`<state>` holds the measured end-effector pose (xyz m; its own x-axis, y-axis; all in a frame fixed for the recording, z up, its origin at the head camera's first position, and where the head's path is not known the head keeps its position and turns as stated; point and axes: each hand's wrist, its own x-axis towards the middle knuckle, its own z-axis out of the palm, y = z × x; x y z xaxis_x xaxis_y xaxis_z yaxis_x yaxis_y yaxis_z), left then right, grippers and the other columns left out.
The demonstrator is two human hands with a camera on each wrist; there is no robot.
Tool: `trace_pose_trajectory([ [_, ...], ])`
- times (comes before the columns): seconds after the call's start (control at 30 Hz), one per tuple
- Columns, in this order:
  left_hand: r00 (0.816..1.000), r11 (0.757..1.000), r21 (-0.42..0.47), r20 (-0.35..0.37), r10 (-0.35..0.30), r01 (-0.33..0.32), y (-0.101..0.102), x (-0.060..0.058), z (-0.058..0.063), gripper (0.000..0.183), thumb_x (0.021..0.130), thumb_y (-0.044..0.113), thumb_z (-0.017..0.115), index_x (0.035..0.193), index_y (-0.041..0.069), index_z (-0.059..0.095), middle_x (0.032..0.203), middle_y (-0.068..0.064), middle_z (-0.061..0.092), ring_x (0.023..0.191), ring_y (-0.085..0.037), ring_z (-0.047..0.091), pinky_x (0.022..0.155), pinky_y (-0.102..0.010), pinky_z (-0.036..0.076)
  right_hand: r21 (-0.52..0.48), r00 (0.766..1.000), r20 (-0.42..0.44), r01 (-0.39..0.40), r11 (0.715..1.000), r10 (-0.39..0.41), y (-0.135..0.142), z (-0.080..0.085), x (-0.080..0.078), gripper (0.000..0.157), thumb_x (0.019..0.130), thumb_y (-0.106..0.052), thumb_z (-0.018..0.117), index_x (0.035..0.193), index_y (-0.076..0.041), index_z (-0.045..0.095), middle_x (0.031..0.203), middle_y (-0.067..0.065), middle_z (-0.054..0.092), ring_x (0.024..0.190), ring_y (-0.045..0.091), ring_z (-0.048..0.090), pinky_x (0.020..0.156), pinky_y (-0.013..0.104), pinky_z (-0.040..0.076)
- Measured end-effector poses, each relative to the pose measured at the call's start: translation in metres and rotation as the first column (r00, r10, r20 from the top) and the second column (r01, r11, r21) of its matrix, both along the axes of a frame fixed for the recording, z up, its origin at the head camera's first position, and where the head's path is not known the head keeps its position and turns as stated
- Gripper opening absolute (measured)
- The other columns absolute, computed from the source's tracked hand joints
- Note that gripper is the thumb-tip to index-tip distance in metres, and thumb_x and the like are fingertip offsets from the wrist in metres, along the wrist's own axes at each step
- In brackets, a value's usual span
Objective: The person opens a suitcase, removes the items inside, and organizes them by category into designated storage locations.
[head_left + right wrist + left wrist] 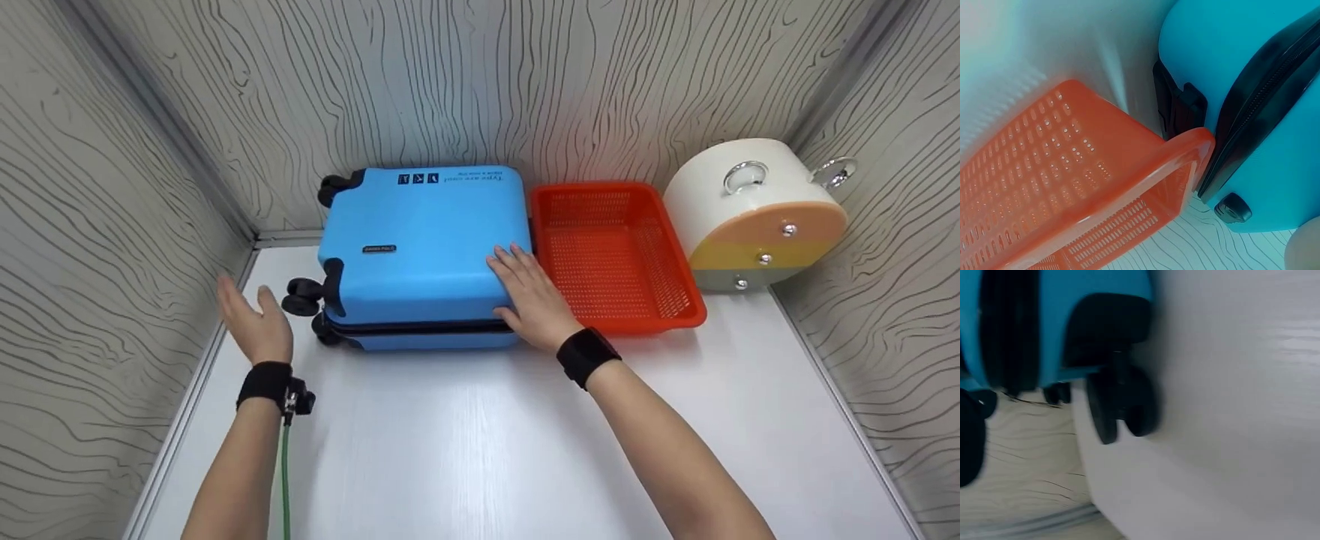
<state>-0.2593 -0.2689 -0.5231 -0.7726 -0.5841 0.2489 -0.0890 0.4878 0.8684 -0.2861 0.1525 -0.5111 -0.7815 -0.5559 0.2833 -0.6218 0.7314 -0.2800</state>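
A blue suitcase with black wheels lies flat on the white table, a dark zipper band running along its near side. My right hand rests on its right end near the front corner, fingers extended over the shell. Off the wheeled end, my left hand is held apart from the case, its fingers straight and thumb spread, with nothing in it. The left wrist view shows a black double wheel close up. In the right wrist view, the zipper appears closed along the visible stretch.
A red perforated plastic basket stands against the suitcase's right side. Beyond it is a white rounded box with striped drawers and metal loop handles. Wood-patterned walls enclose the table. A green cable trails from the left wrist.
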Motion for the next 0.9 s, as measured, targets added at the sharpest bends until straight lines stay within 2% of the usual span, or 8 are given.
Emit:
trace_pose_trajectory([
  [0.07, 0.990, 0.981, -0.155, -0.065, -0.125, 0.113, 0.014, -0.004, 0.018, 0.069, 0.109, 0.038, 0.042, 0.166, 0.015, 0.011, 0.171, -0.005, 0.008, 0.156, -0.018, 0.001, 0.124, -0.034, 0.003, 0.004, 1.000, -0.002, 0.007, 1.000, -0.007, 0.002, 0.000, -0.001, 0.082, 0.100, -0.024, 0.069, 0.164, -0.009, 0.020, 0.170, 0.010, 0.014, 0.157, 0.027, 0.002, 0.125, 0.042, 0.002],
  [0.13, 0.955, 0.910, -0.323, -0.057, -0.292, 0.259, 0.030, -0.008, 0.032, 0.075, 0.107, 0.040, 0.048, 0.165, 0.010, 0.011, 0.171, -0.009, 0.009, 0.157, -0.021, 0.001, 0.124, -0.037, 0.001, 0.011, 1.000, -0.006, 0.012, 1.000, -0.012, 0.003, 0.000, -0.001, 0.082, 0.100, -0.025, 0.069, 0.164, -0.009, 0.020, 0.170, 0.010, 0.013, 0.157, 0.028, 0.002, 0.125, 0.043, 0.002],
  [0.23, 0.859, 0.685, -0.557, 0.110, -0.500, 0.470, 0.054, -0.012, 0.044, 0.092, 0.102, 0.057, 0.054, 0.164, 0.004, 0.010, 0.170, -0.015, 0.010, 0.157, -0.028, 0.003, 0.125, -0.043, 0.001, 0.023, 1.000, -0.008, 0.024, 0.999, -0.023, 0.003, -0.001, -0.002, 0.083, 0.100, -0.026, 0.069, 0.164, -0.009, 0.019, 0.171, 0.010, 0.013, 0.157, 0.028, 0.002, 0.125, 0.042, 0.002],
  [0.33, 0.766, 0.453, -0.656, 0.322, -0.556, 0.604, 0.070, -0.017, 0.046, 0.114, 0.090, 0.075, 0.058, 0.164, 0.003, 0.008, 0.170, -0.017, 0.008, 0.157, -0.031, 0.003, 0.125, -0.045, 0.001, 0.031, 0.999, -0.003, 0.035, 0.999, -0.035, 0.003, 0.000, -0.002, 0.083, 0.100, -0.027, 0.069, 0.164, -0.010, 0.019, 0.171, 0.009, 0.012, 0.157, 0.026, 0.001, 0.125, 0.041, 0.001],
  [0.4, 0.737, 0.368, -0.669, 0.420, -0.530, 0.646, 0.075, -0.020, 0.043, 0.122, 0.084, 0.078, 0.062, 0.164, 0.004, 0.008, 0.170, -0.017, 0.007, 0.157, -0.031, 0.002, 0.125, -0.045, 0.001, 0.035, 0.999, -0.003, 0.040, 0.999, -0.040, 0.002, 0.000, -0.002, 0.083, 0.100, -0.027, 0.069, 0.164, -0.010, 0.019, 0.171, 0.009, 0.012, 0.157, 0.026, 0.001, 0.125, 0.041, 0.001],
  [0.5, 0.733, 0.346, -0.664, 0.480, -0.482, 0.663, 0.077, -0.023, 0.039, 0.119, 0.085, 0.071, 0.069, 0.164, 0.004, 0.010, 0.170, -0.016, 0.010, 0.157, -0.031, 0.005, 0.125, -0.045, 0.004, 0.041, 0.999, -0.004, 0.042, 0.998, -0.042, 0.001, 0.000, -0.002, 0.083, 0.100, -0.027, 0.068, 0.164, -0.009, 0.019, 0.171, 0.010, 0.012, 0.157, 0.027, 0.001, 0.125, 0.041, 0.001],
  [0.67, 0.757, 0.375, -0.673, 0.458, -0.466, 0.638, 0.077, -0.021, 0.036, 0.103, 0.091, 0.053, 0.073, 0.163, 0.003, 0.018, 0.168, -0.016, 0.018, 0.155, -0.032, 0.014, 0.125, -0.044, 0.008, 0.054, 0.999, -0.029, 0.037, 0.998, -0.036, 0.000, 0.000, -0.002, 0.083, 0.100, -0.028, 0.069, 0.164, -0.009, 0.019, 0.171, 0.011, 0.013, 0.157, 0.028, 0.002, 0.125, 0.042, 0.003],
  [0.9, 0.787, 0.400, -0.686, 0.456, -0.415, 0.608, 0.083, -0.003, 0.032, 0.101, 0.092, 0.054, 0.072, 0.162, 0.002, 0.020, 0.168, -0.018, 0.019, 0.155, -0.033, 0.016, 0.125, -0.045, 0.010, 0.069, 1.000, -0.020, -0.011, 0.998, 0.012, 0.003, 0.001, 0.000, 0.082, 0.101, -0.026, 0.068, 0.164, -0.010, 0.018, 0.171, 0.010, 0.012, 0.157, 0.028, 0.001, 0.125, 0.042, 0.002],
])
